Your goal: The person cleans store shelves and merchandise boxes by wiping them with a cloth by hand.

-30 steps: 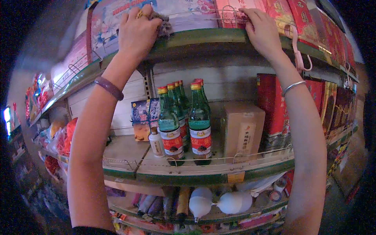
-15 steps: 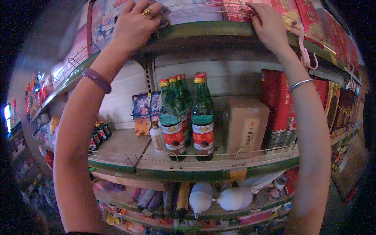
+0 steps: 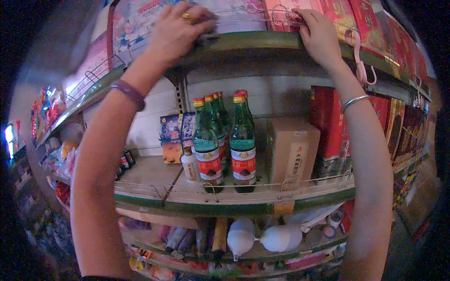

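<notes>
Both my arms reach up to the top shelf (image 3: pixel 253 40). My left hand (image 3: pixel 178 33), with a ring on it, is closed over a dark, crumpled cloth (image 3: pixel 209 33) at the shelf's front edge. Only part of that cloth shows past the fingers. Farther right, my right hand (image 3: pixel 321 40) has its fingers closed on the thin wire rail (image 3: pixel 280 10) along the same edge. Behind the rail stand a floral-printed box (image 3: pixel 133 25) and a red box (image 3: pixel 363 18).
Green glass bottles (image 3: pixel 243 145) with red labels stand on the middle shelf, beside a small white bottle (image 3: pixel 189 165) and a brown carton (image 3: pixel 293 152). A pink hook (image 3: pixel 360 61) hangs at upper right. Large white bulbs (image 3: pixel 281 237) lie below.
My left hand has slid to the right along the top shelf edge with the dark cloth. The right hand stays at about the same place on the rail.
</notes>
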### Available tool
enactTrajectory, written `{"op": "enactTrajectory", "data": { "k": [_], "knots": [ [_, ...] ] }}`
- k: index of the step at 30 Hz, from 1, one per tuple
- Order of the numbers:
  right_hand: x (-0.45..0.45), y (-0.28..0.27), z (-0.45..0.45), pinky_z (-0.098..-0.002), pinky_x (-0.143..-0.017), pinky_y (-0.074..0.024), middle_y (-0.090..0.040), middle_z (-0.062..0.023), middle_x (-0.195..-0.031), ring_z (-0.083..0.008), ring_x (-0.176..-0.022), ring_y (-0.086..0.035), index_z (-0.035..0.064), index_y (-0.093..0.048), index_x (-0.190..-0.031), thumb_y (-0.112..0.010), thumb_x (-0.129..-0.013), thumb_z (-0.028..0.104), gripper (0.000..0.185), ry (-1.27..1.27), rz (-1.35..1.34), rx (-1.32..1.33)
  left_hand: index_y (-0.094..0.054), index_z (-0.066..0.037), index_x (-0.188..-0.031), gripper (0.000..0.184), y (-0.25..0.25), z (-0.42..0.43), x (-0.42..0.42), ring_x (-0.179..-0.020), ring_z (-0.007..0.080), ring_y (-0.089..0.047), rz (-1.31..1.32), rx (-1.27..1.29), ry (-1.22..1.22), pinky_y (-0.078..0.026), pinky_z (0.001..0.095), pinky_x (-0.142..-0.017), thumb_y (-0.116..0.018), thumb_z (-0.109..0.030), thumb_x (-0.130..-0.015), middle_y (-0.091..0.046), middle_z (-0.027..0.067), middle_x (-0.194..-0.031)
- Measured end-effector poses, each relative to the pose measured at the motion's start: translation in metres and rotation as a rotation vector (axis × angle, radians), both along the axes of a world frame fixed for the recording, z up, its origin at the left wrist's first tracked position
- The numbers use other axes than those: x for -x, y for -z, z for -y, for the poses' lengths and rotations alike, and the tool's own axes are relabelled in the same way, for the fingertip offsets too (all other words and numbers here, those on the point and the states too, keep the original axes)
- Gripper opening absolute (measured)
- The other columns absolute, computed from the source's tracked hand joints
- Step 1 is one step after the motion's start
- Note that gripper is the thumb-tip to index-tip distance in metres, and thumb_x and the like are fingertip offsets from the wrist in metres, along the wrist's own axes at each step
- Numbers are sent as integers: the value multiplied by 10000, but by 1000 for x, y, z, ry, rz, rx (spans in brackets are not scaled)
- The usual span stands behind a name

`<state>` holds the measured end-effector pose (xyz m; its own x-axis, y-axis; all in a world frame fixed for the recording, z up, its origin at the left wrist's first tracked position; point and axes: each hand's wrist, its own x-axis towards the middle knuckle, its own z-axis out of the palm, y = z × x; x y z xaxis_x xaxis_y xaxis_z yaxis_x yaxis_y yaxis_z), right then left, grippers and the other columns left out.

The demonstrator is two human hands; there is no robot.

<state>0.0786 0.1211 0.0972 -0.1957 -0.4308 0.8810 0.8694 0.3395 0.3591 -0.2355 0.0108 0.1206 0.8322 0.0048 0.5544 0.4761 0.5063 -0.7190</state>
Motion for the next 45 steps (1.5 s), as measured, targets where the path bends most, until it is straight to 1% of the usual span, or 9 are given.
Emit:
{"op": "enactTrajectory", "data": {
  "k": [7, 15, 18, 26, 32, 34, 38, 41, 45],
  "knots": [
    [0, -1, 5, -418, -910, -401, -564, -125, -1081, -304, -1036, -517, 99, -540, -1143, -512, -783, 126, 361, -4, 25, 14, -626, -196, -1011, 309, 2, 24, 55, -996, 246, -510, 17, -63, -9, -418, 385, -848, -555, -144, -715, -561, 9, -1075],
    [5, 2, 8, -412, -925, -394, -551, -124, -1093, -311, -1035, -506, 96, -533, -1151, -512, -783, 111, 369, 11, -21, 47, -639, -128, -1023, 347, -25, 19, 93, -929, 293, -571, 383, -58, 570, -445, 391, -836, -553, -96, -689, -610, 94, -1003],
    [4, 2, 6, -410, -928, -392, -550, -126, -1090, -312, -1036, -506, 97, -533, -1151, -516, -784, 116, 368, 3, -16, 48, -628, -170, -985, 244, -5, -24, 31, -863, 305, -594, 379, -128, 399, -481, 446, -743, -542, -290, -790, -615, 77, -947],
    [4, 2, 9, -413, -923, -389, -554, -138, -1098, -316, -1025, -514, 91, -529, -1162, -518, -785, 113, 378, -23, 6, 83, -592, -81, -979, 290, -34, -12, 27, -809, 389, -587, 696, 255, 325, -485, 450, -721, -452, -310, -868, -614, 198, -895],
    [1, 0, 8, -414, -908, -395, -547, -128, -1114, -315, -1035, -512, 97, -519, -1176, -515, -783, 98, 392, 2, 24, 81, -618, -41, -907, 293, -124, -86, 119, -809, 381, -598, 476, -97, 146, -494, 467, -706, -464, -286, -860, -619, 209, -893],
    [1, 0, 7, -413, -906, -396, -544, -126, -1118, -314, -1038, -510, 98, -514, -1182, -516, -784, 96, 398, 1, 23, 82, -616, -24, -917, 245, -162, -98, 188, -781, 369, -605, 370, -324, 289, -509, 461, -675, -501, -227, -841, -613, 215, -899],
    [1, 2, 6, -410, -911, -395, -540, -127, -1120, -315, -1041, -508, 102, -506, -1191, -515, -791, 98, 400, 6, 0, 93, -573, -31, -1015, 278, -92, -9, 140, -732, 368, -585, 750, 77, 1188, -487, 469, -642, -520, -229, -827, -610, 193, -891],
    [0, 1, 5, -411, -915, -392, -538, -132, -1123, -318, -1044, -506, 104, -501, -1196, -509, -799, 103, 397, 9, 2, 93, -552, -97, -1076, 295, -41, -8, 88, -855, 392, -565, 542, 124, 319, -453, 492, -750, -510, -244, -824, -598, 184, -929],
    [-1, 1, 5, -416, -920, -388, -536, -138, -1131, -324, -1048, -504, 103, -497, -1199, -501, -806, 109, 394, 23, 32, 59, -565, -105, -1035, 232, -37, -4, 91, -855, 358, -591, 422, 239, 236, -475, 450, -757, -473, -195, -842, -600, 152, -962]
  ]
}}
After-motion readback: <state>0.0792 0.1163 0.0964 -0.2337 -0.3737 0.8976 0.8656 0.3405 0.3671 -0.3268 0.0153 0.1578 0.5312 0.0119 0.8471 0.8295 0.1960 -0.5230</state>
